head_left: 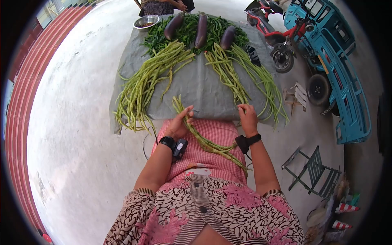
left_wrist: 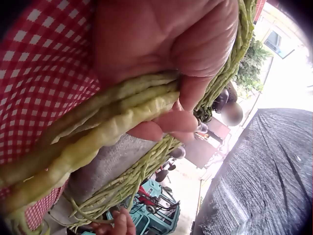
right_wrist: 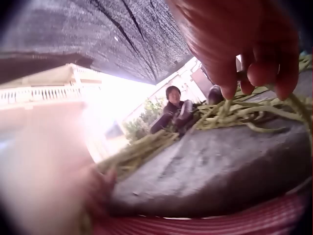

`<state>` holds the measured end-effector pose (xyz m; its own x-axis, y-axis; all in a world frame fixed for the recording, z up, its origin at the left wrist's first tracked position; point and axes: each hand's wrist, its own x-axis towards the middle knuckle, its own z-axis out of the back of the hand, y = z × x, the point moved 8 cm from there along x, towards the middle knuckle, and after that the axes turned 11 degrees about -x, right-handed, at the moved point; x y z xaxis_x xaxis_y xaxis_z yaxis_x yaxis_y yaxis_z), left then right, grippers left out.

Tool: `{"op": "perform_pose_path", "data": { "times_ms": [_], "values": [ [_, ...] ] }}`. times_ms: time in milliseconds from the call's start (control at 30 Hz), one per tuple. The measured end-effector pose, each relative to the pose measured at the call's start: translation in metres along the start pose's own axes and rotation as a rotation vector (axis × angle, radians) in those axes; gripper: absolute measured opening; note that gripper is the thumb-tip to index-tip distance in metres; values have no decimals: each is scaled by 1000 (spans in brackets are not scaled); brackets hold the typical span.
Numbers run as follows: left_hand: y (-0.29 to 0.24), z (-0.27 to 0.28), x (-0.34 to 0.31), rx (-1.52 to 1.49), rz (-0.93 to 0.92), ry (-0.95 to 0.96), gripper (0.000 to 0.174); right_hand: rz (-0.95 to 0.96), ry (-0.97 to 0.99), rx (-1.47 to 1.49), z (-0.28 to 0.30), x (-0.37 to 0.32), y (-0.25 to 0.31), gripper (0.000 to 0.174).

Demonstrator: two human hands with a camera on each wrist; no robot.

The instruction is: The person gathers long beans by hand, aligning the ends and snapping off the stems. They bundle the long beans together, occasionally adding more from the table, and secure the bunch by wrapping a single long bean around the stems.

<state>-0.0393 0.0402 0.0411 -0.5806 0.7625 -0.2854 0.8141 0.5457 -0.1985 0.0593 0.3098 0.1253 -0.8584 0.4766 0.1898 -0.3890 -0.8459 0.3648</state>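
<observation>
The left hand [head_left: 180, 122] grips a small bunch of long green beans [head_left: 204, 143], whose lower ends hang across the checked apron. In the left wrist view the fingers [left_wrist: 177, 120] and thumb curl round several beans [left_wrist: 112, 120]. At the table's near edge, the right hand [head_left: 248, 119] pinches the lower end of the right bean pile [head_left: 228, 77]. Its fingertips [right_wrist: 261, 73] touch beans in the right wrist view; which bean they pinch is not clear. A larger bean pile [head_left: 143, 81] lies on the left of the cloth.
The grey cloth [head_left: 198, 90] covers the table. Leafy greens [head_left: 157, 38], eggplants [head_left: 201, 30] and a metal bowl [head_left: 146, 22] are at the far side. Thinner beans [head_left: 261, 77] lie at right. A folding stool [head_left: 314, 169] and a blue three-wheeler [head_left: 341, 90] stand right; another person [head_left: 157, 7] is opposite.
</observation>
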Motion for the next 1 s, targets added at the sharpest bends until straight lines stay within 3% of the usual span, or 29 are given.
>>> {"op": "perform_pose_path", "data": {
  "times_ms": [200, 300, 400, 600, 800, 1000],
  "values": [
    [9, -15, -2, 80, 98, 44, 49, 28, 179, 346, 11, -42, 107, 41],
    [14, -17, -4, 140, 152, 84, 50, 131, 362, 384, 3, -66, 157, 41],
    [20, -15, -3, 137, 198, 74, 47, 401, 333, 357, -14, -88, 183, 41],
    [18, 8, 6, 39, 227, 77, 37, 410, 532, 322, -24, -107, 192, 34],
    [10, 2, 7, 92, 91, 16, 38, 711, 628, 113, -4, -134, 199, 29],
    [5, -7, 3, 9, 30, 9, 39, 651, 1023, 203, 22, -153, 187, 29]
  ]
}}
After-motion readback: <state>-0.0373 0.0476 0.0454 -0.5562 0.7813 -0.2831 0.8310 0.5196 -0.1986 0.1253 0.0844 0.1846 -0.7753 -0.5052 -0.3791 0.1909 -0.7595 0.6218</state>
